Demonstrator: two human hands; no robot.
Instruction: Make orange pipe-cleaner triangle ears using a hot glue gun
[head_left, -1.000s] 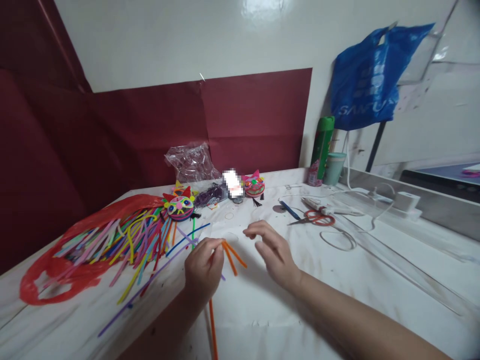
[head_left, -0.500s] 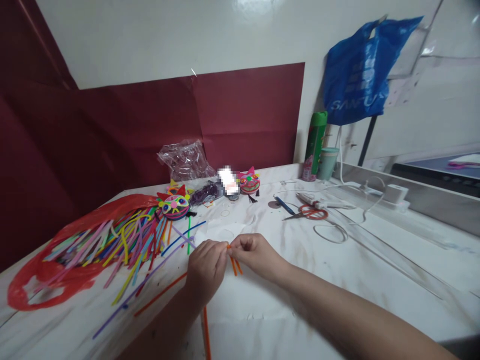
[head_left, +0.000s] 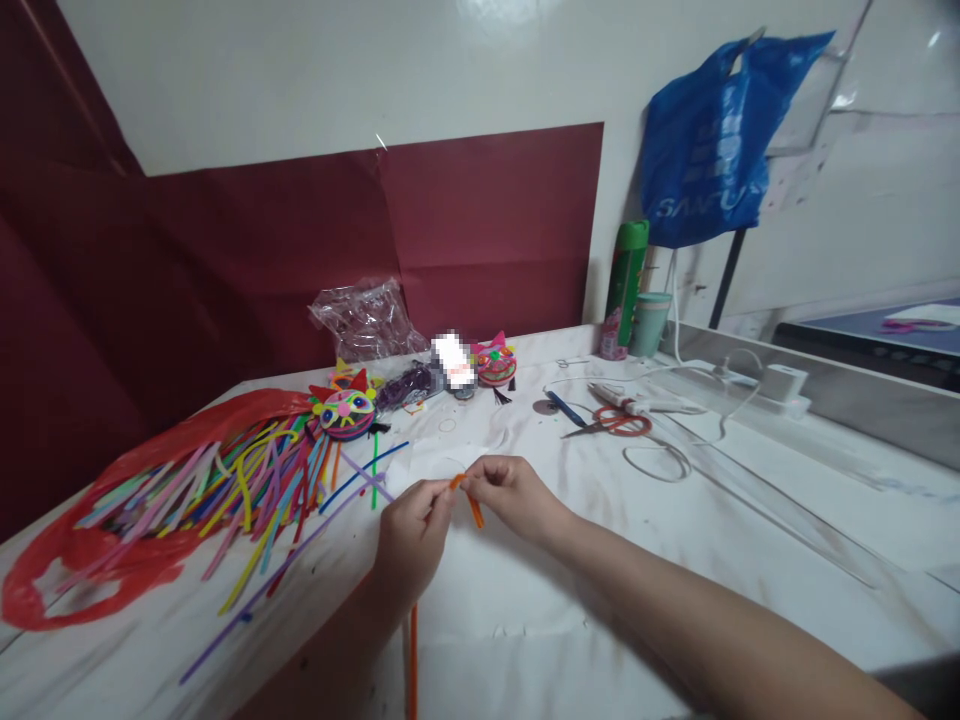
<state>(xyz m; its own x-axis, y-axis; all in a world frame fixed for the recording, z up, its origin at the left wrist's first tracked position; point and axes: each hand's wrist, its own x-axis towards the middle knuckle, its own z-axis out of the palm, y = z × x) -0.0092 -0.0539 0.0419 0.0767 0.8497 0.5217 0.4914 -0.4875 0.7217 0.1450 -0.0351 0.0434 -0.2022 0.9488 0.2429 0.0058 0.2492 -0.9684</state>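
Observation:
Near the centre, my left hand (head_left: 415,528) and my right hand (head_left: 511,494) pinch an orange pipe cleaner (head_left: 477,513) between them. Its bent top shows between the fingertips, and its ends hang down below my right fingers. Another orange strip (head_left: 413,665) runs from beneath my left hand to the lower edge of the view. Both hands are above white paper (head_left: 480,610). The fingertips partly hide the pinched portion.
Many coloured pipe cleaners (head_left: 247,480) lie on a red bag (head_left: 97,600) at left. Two decorated cat faces (head_left: 346,412) stand behind. Scissors (head_left: 622,421), a blue tool (head_left: 566,408) and a glue gun (head_left: 615,397) lie at right.
The dangling orange ends, spread apart before, now lie close together. My right hand has risen slightly. The long orange piece left of my left wrist is out of sight.

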